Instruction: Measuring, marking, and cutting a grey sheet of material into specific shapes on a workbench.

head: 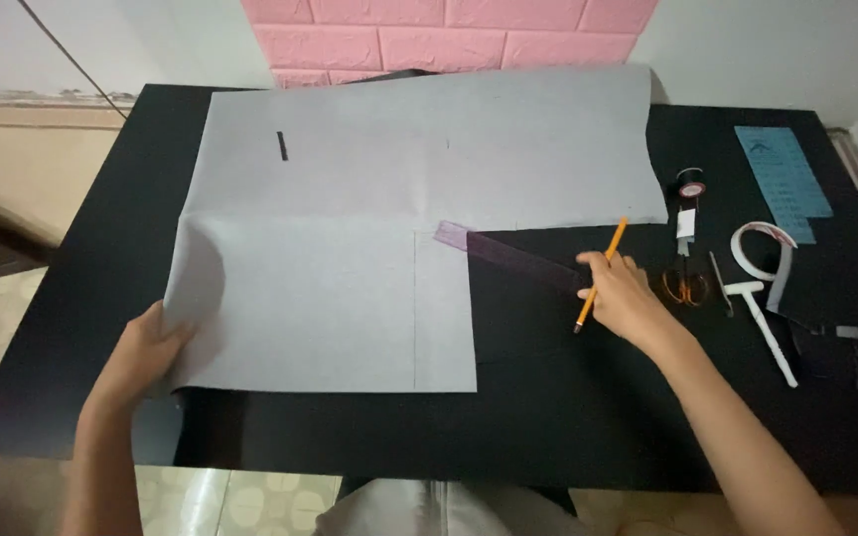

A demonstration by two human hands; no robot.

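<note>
While our left hand [146, 347] pinches the curled near-left corner of the big grey paper sheet [389, 208] on the black table [548, 417], we'd flatten it first; right hand [623, 298] grips the yellow pencil [600, 275] beside the purple ruler [508, 256].

Matt grey paper sheet [350, 199] on matt black tabletop [548, 397]; translucent purple plastic ruler [508, 255]; yellow wooden pencil [600, 273].

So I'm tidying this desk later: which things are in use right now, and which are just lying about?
In use:
left hand lifting the paper edge
right hand holding the pencil
ruler beside it

Lying about:
scissors
thread spool
blue card
white tools
</note>
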